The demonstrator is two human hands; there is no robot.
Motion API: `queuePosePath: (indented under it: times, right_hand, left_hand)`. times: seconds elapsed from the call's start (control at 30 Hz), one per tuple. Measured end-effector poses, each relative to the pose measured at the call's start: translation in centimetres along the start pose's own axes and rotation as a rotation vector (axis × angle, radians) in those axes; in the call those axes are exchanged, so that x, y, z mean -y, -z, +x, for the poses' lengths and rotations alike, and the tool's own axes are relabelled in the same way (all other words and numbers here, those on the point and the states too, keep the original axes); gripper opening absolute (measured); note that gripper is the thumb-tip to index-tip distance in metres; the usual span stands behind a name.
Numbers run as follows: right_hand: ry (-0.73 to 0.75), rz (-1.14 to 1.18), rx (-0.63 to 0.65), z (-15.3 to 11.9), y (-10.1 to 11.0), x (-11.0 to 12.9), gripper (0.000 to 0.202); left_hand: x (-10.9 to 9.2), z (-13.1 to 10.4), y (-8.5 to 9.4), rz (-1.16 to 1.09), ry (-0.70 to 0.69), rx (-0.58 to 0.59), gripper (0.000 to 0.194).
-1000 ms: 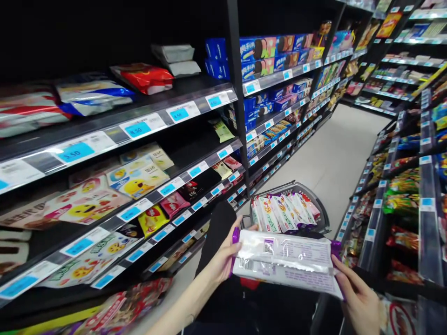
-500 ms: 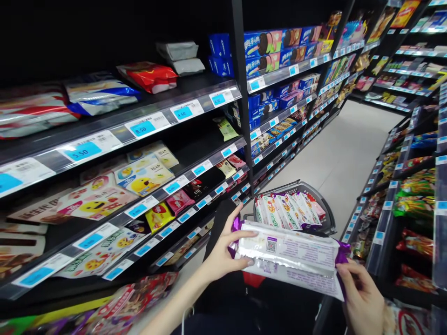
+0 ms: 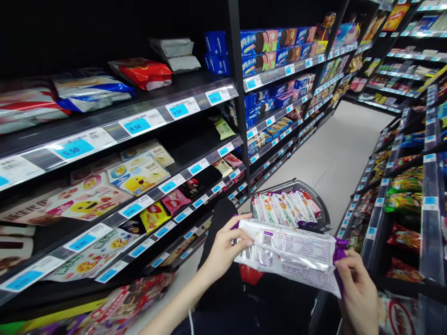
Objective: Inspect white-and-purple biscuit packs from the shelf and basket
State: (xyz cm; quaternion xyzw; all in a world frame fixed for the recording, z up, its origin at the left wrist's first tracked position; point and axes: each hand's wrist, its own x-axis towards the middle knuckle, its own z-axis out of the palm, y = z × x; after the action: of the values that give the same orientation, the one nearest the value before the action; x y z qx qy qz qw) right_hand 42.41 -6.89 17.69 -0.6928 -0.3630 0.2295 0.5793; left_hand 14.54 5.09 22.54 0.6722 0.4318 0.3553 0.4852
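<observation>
A: What do the hands hold?

B: Both grips are on 1 long snack packet (image 3: 291, 253), white and silvery with purple ends, its printed back and a QR code facing up. The left hand (image 3: 223, 251) grasps the left end, thumb on top. The right hand (image 3: 356, 293) pinches the purple right end.

A: Where is the packet?

B: In the air at waist height, just in front of the shopping basket (image 3: 323, 211), not touching any shelf.

A: What is in the basket?

B: A row of similar packets (image 3: 282, 209) standing on edge, so it is well filled. The 1 in hand is outside it, neither shelved nor stowed.

A: And the shelves?

B: On the left, the lower shelf (image 3: 195, 174) carries flat yellow and white snack bags (image 3: 138, 177) with gaps between them, behind blue price tags (image 3: 137, 124). Further on sit blue biscuit boxes (image 3: 258, 44). I judge the stocking is mid-way: plenty in the basket, bare room on the shelf.
</observation>
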Motion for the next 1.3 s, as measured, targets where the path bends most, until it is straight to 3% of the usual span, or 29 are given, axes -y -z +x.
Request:
queuePosePath:
  times: [0.13, 0.23, 0.53, 0.7, 1.0, 1.2, 1.3]
  right_hand:
    - [0.041, -0.087, 0.035, 0.0, -0.1, 1.3, 0.032]
    - [0.009, -0.145, 0.099, 0.2, -0.1, 1.0, 0.036]
    - [-0.312, -0.161, 0.222, 0.5, -0.8, -4.3, 0.056]
    - [-0.452, -0.076, 0.298, -0.1, -0.9, -4.9, 0.056]
    - [-0.553, 0.024, 0.364, -1.3, -0.4, -5.1, 0.05]
    - [-0.695, 0.124, 0.259, -1.9, 0.2, -4.9, 0.049]
    - [-0.709, 0.155, 0.235, -2.0, 0.3, -4.8, 0.048]
  left_hand:
    - [0.0, 0.3, 0.2, 0.002, 0.044, 0.07, 0.023]
    - [1.1, 0.6, 0.4, 0.013, 0.064, 0.172, 0.023]
    - [5.4, 0.8, 0.4, 0.158, 0.085, 0.445, 0.023]
    - [6.0, 0.5, -0.1, 0.177, 0.167, 0.45, 0.021]
    - [7.7, -0.3, -0.1, 0.127, 0.252, 0.457, 0.021]
    - [7.5, -1.9, 0.4, -0.187, 0.27, 0.481, 0.027]
    - [7.3, -2.4, 0.5, -0.185, 0.22, 0.449, 0.025]
